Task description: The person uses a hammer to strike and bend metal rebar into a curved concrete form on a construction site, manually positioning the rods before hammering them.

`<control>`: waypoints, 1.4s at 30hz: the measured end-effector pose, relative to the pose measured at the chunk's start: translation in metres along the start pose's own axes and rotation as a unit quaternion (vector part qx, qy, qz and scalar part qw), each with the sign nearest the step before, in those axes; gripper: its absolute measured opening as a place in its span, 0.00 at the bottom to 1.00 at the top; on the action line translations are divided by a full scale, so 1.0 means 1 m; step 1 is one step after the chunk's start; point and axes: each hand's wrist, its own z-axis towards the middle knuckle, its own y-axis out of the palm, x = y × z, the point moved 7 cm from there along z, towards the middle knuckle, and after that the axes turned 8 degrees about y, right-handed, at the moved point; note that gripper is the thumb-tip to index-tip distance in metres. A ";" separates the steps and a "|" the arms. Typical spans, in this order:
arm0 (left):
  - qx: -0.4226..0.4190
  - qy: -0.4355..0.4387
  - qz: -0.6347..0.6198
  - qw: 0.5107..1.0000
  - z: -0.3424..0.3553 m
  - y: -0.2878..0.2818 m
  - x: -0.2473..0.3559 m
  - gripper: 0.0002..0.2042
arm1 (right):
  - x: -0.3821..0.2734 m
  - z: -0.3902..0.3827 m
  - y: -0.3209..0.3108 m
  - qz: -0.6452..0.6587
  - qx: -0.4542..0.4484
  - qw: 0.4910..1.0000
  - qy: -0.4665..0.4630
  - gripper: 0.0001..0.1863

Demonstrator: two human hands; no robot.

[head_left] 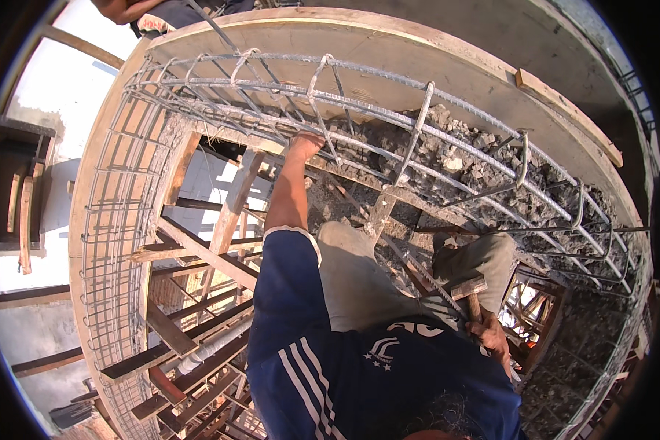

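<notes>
My left hand reaches forward into the curved rebar cage, among its lower bars. Its fingers look curled, but bars partly hide them and I cannot make out what they hold. Low at the right, close to my body, my right hand is closed round the handle of a hammer, whose head points up. A ribbed steel bar slants beside the hammer. Grey rubbly concrete lies inside the cage, to the right of my left hand.
A curved formwork board borders the cage on its far side. Another rebar mesh curves down the left. Timber beams cross openings below. A loose wood strip rests on the far edge. Another person's arm shows at top left.
</notes>
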 end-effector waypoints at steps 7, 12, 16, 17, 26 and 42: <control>0.085 -0.008 -0.037 0.996 0.003 0.016 -0.024 0.22 | 0.015 0.009 -0.002 0.017 -0.019 0.999 0.020 0.14; -0.099 0.107 0.113 0.983 -0.018 0.001 0.029 0.21 | 0.007 0.012 0.000 0.043 -0.055 0.998 -0.007 0.21; 0.031 -0.009 -0.037 0.999 -0.004 0.009 -0.002 0.18 | 0.003 0.008 -0.001 0.037 -0.064 0.997 0.015 0.26; 0.073 -0.026 -0.036 0.996 -0.001 0.014 -0.014 0.19 | 0.002 0.007 0.000 0.041 -0.068 0.997 0.016 0.26; 0.037 0.075 -0.287 0.954 0.019 0.020 0.058 0.31 | 0.015 0.011 -0.001 0.049 -0.046 0.998 0.009 0.23; 0.380 -0.027 -0.492 0.783 -0.017 -0.018 -0.006 0.15 | 0.004 0.014 -0.001 0.041 -0.081 0.996 0.009 0.26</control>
